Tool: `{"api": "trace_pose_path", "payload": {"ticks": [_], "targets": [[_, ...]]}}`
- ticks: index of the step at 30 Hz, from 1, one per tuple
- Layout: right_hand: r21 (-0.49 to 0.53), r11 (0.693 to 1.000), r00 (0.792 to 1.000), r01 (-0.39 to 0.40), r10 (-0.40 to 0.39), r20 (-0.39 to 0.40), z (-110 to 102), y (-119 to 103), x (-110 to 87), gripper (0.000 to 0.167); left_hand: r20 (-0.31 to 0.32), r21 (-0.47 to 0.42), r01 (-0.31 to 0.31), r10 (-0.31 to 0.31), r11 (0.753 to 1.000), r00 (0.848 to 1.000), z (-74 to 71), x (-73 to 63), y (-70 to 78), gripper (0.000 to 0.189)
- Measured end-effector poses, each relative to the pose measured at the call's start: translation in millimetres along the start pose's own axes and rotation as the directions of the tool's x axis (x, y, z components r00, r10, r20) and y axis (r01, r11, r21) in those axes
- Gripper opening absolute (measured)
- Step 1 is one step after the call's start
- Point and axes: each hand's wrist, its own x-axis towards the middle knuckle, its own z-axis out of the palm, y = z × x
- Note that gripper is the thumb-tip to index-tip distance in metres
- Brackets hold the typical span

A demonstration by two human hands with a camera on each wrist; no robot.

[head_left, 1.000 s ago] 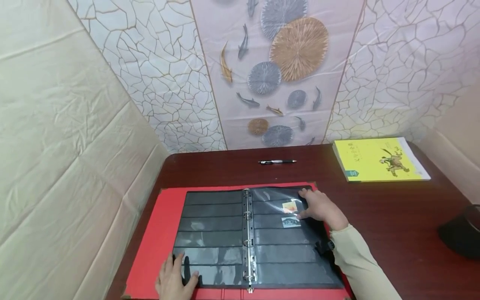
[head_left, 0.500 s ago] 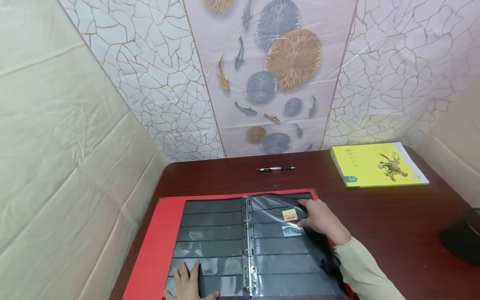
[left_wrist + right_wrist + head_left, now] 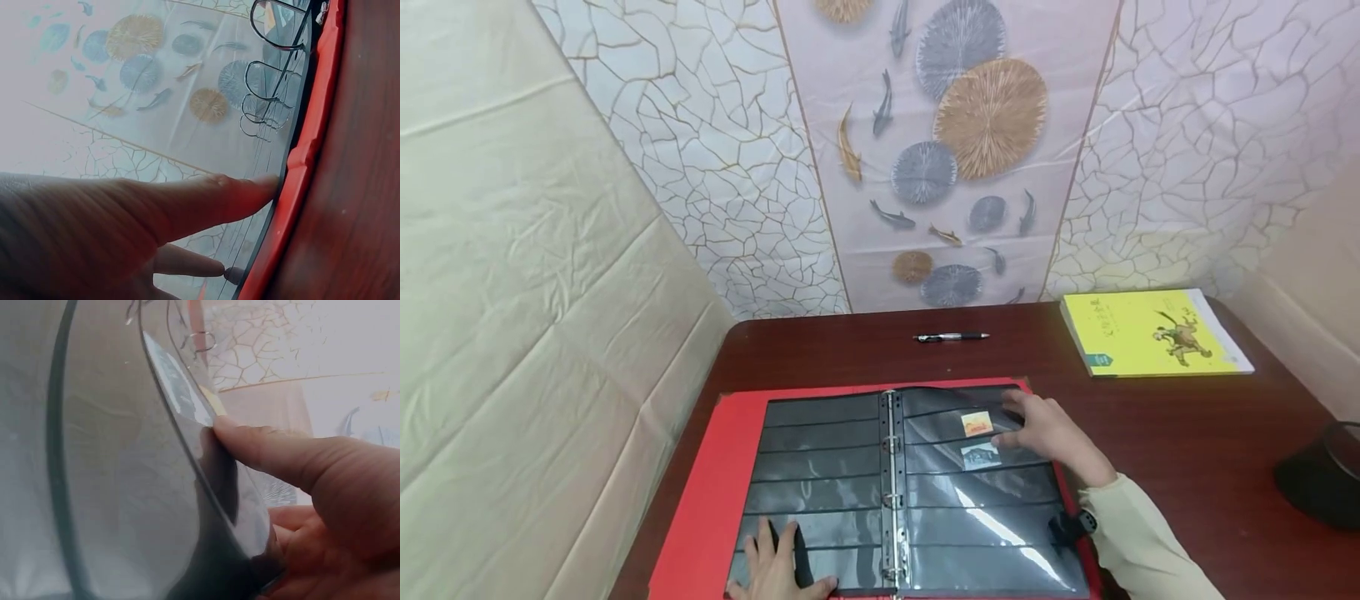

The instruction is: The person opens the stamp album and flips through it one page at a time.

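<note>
A red ring binder (image 3: 700, 492), a stamp album, lies open with black pocket pages. On its right page (image 3: 970, 533) sit two stamps: an orange one (image 3: 977, 423) and a blue-grey one (image 3: 981, 456) below it. My right hand (image 3: 1048, 429) holds that page by its right edge. In the right wrist view the thumb (image 3: 262, 447) lies on the sleeve beside a stamp, other fingers at the edge, and the page bows. My left hand (image 3: 775, 571) rests with fingers spread on the lower part of the left page (image 3: 820, 467); its thumb (image 3: 219, 197) lies near the bottom edge.
Metal rings (image 3: 891, 500) run down the binder's spine. A pen (image 3: 951, 337) lies behind it on the dark wood table (image 3: 820, 354). At the back right is a yellow book (image 3: 1150, 333), and a black object (image 3: 1322, 479) stands at the right edge.
The head view has tilted slightly. My left hand has shifted right on the left page and spread its fingers. The right page's upper part bulged up, then lowered somewhat, with my right hand still at its edge.
</note>
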Motion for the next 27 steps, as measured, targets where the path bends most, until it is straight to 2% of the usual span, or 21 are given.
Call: {"api": "trace_pose_path", "payload": {"ticks": [6, 11, 20, 27], "targets": [[-0.026, 1.0, 1.0, 0.007, -0.007, 0.017, -7.5, -6.9, -6.7, 0.094, 0.014, 0.001, 0.005, -0.005, 1.0, 1.0, -1.5, -1.4, 0.9, 0.092], [-0.049, 0.998, 0.999, 0.034, -0.033, 0.02, -11.9, -5.9, -9.1, 0.093, 0.029, -0.022, 0.013, -0.012, 1.0, 0.999, -1.8, -3.2, 4.1, 0.091], [-0.045, 0.987, 0.988, 0.154, -0.154, 0.021, -16.9, -5.5, -26.2, 0.08, 0.019, -0.022, 0.011, -0.011, 1.0, 1.0, -5.3, -4.0, 6.6, 0.089], [-0.016, 0.963, 0.963, 0.269, -0.269, 0.008, -19.6, -4.9, -46.4, 0.084, 0.015, -0.004, 0.008, -0.008, 1.0, 1.0, -6.7, -4.8, 7.8, 0.089]]}}
